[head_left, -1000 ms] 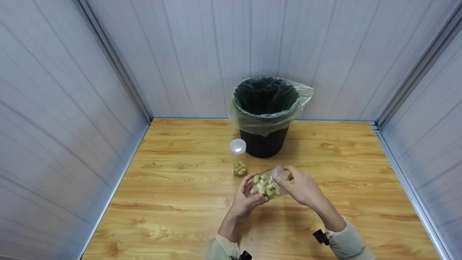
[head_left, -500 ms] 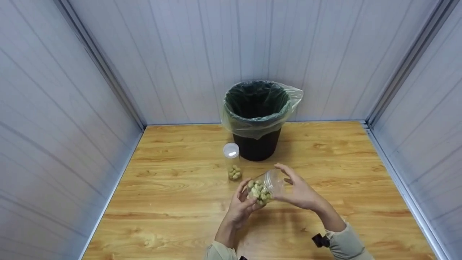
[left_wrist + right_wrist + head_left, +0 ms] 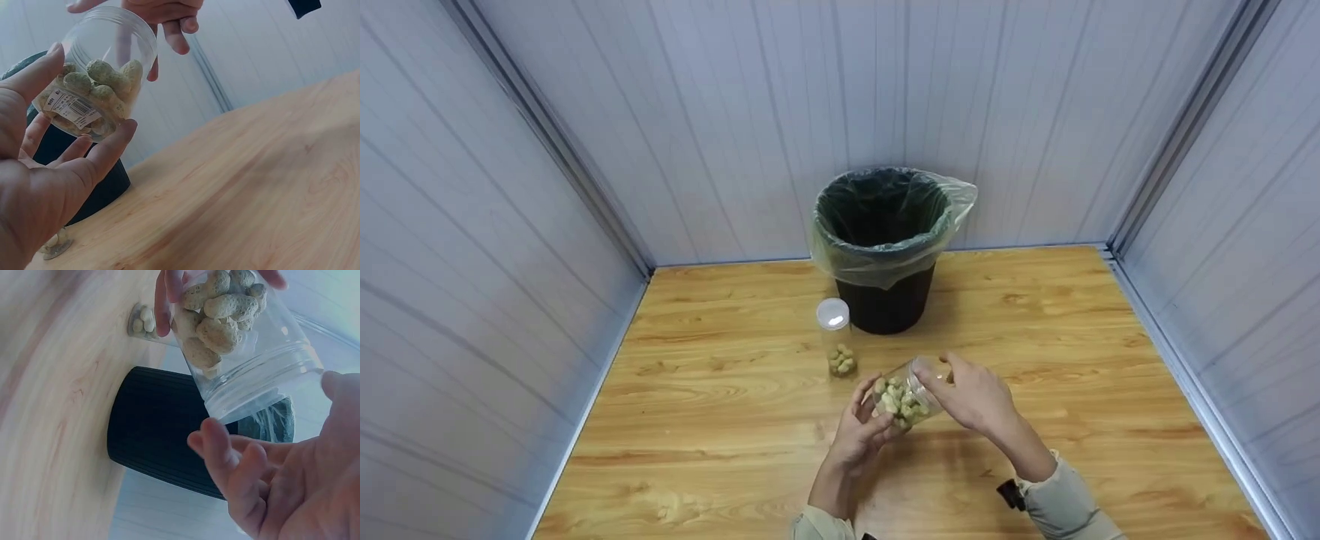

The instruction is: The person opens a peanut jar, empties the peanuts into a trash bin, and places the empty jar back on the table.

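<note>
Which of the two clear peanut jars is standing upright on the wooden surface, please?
The farther jar, near the black bin; the nearer jar is held tilted in the left hand.

Beyond your left hand [image 3: 853, 439], a tall jar [image 3: 836, 340] and a bag-lined bin [image 3: 883, 301] bar the way to the back wall [image 3: 720, 127]; you have passage on either side across the wood-grain surface [image 3: 712, 409].
</note>
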